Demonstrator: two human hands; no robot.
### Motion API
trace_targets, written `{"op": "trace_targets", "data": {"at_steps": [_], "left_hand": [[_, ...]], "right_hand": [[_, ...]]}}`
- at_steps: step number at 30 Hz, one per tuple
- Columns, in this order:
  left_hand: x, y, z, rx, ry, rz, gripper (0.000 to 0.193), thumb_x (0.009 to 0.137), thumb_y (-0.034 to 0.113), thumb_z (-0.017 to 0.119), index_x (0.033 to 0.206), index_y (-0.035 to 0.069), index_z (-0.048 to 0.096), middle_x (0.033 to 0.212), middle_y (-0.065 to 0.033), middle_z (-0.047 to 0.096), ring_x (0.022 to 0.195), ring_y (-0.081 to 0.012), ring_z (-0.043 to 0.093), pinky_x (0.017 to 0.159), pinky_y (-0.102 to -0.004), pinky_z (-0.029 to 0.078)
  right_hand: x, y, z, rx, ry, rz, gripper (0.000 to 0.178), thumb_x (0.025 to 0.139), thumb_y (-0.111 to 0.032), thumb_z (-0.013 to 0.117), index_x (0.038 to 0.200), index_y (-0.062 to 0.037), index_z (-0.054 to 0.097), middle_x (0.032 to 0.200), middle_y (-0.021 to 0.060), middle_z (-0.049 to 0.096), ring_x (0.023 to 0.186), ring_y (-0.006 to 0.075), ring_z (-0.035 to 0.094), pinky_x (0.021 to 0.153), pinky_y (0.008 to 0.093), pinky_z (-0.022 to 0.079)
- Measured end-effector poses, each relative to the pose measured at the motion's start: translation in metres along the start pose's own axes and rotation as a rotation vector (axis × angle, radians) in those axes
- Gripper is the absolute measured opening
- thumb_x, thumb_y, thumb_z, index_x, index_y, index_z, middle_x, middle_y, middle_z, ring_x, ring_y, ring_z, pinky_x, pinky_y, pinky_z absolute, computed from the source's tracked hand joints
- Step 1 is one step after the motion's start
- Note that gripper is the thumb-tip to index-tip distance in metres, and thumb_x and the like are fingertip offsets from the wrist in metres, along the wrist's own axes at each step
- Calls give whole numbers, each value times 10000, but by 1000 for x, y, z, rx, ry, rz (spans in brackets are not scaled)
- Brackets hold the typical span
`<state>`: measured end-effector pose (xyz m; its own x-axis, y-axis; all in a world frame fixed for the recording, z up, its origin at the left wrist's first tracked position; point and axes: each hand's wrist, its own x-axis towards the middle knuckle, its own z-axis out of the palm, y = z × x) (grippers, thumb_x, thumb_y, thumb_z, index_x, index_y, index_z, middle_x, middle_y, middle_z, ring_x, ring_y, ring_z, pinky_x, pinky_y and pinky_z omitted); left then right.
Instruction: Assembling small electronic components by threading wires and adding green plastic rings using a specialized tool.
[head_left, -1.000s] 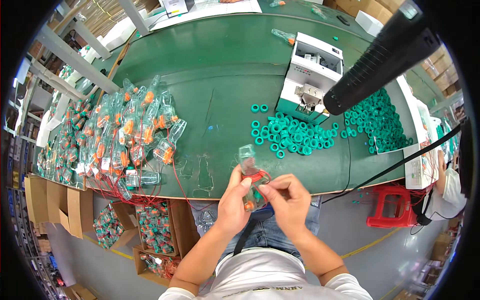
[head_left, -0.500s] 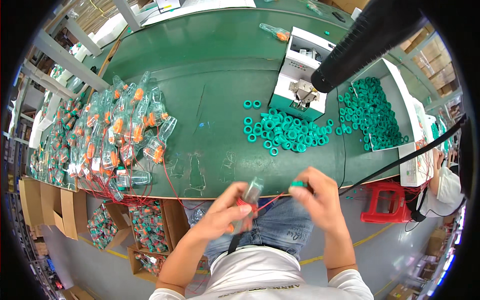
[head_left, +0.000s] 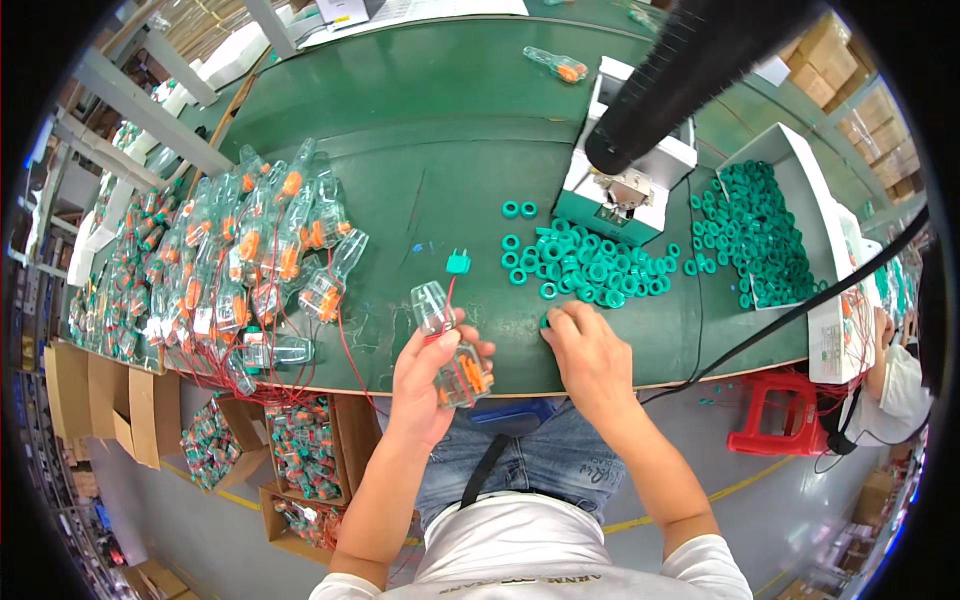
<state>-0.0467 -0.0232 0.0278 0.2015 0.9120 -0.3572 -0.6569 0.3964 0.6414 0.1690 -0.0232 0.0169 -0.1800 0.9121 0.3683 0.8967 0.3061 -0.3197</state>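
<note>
My left hand (head_left: 422, 378) is closed around a clear plastic bottle-shaped housing (head_left: 464, 376), its narrow end pointing away from me. Orange parts show inside it. A thin red wire (head_left: 450, 292) runs from the housing to a green two-pronged piece (head_left: 458, 262), which sits on the green table just beyond. My right hand (head_left: 592, 358) is down at the near side of a loose pile of green rings (head_left: 570, 258). Its fingers pinch a small green piece (head_left: 545, 322), probably a ring, mostly hidden by the fingertips.
Many clear housings with orange parts (head_left: 250, 240) are heaped at left, red wires trailing. A white-and-green machine (head_left: 615, 205) stands behind the rings, under a black tube (head_left: 660, 100). A white box of rings (head_left: 815, 210) is at right; a black cable (head_left: 770, 325) crosses nearby.
The green two-pronged piece has left my right hand and rests on the table. Both hands moved forward over the table; my right hand reached the rings and pinches a small green piece.
</note>
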Motion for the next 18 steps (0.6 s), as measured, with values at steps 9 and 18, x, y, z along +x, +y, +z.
{"op": "trace_targets", "data": {"at_steps": [9,18], "left_hand": [[20,-6,-3,59,-138,49,259,887,138,602,1118,41,537,952,-83,614,971,-245,649,809,-402,574],[7,-11,-2,116,-412,19,302,803,154,661,1060,42,549,942,-76,602,926,-173,592,846,-330,478]], "right_hand": [[0,-14,-26,718,-271,144,293,859,-10,708,1146,-8,653,1012,92,617,817,205,683,681,304,576],[-29,-23,-11,1780,-537,546,243,820,12,782,1010,29,631,986,108,651,810,197,696,664,327,608]]}}
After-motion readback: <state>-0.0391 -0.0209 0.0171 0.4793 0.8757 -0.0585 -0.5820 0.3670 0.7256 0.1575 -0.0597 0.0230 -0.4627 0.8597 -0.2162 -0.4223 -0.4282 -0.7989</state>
